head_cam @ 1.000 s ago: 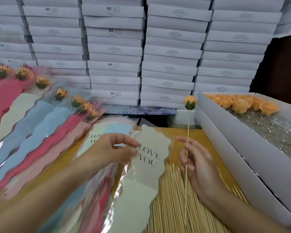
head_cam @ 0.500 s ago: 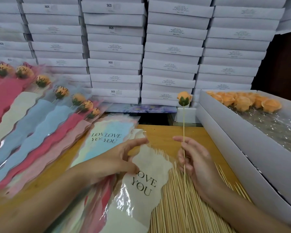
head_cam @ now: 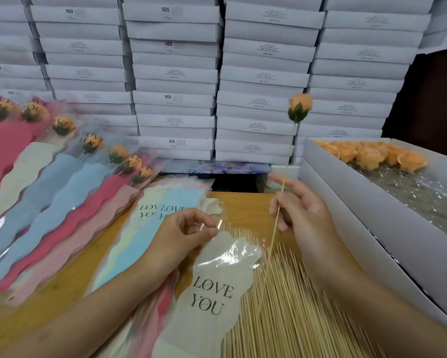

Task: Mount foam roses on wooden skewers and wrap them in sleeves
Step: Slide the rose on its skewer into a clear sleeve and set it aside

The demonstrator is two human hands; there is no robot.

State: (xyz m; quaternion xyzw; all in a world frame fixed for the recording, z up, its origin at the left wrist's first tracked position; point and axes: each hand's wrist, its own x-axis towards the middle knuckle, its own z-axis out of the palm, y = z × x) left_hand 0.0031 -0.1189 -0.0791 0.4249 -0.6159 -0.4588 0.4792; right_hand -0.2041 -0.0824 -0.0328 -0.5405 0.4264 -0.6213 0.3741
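My right hand point(head_cam: 305, 215) pinches a wooden skewer point(head_cam: 282, 192) held nearly upright, with an orange foam rose point(head_cam: 300, 105) and its green base on the top end. My left hand point(head_cam: 183, 236) pinches the clear top edge of a cream "LOVE YOU" sleeve point(head_cam: 217, 288) lying across the pile of loose skewers point(head_cam: 294, 313). The skewer's lower tip hangs just right of the sleeve's mouth, apart from it. A stack of unused sleeves point(head_cam: 165, 210) lies under and behind my left hand.
Finished wrapped roses point(head_cam: 62, 177) in red, cream, blue and pink sleeves fan out across the left of the wooden table point(head_cam: 245, 205). A white box point(head_cam: 372, 210) on the right holds loose orange roses point(head_cam: 372, 155). Stacked white cartons point(head_cam: 176, 73) wall the back.
My left hand has drawn the cream sleeve toward me and to the right, over the skewers. My right hand has raised the rose skewer and tilted it right.
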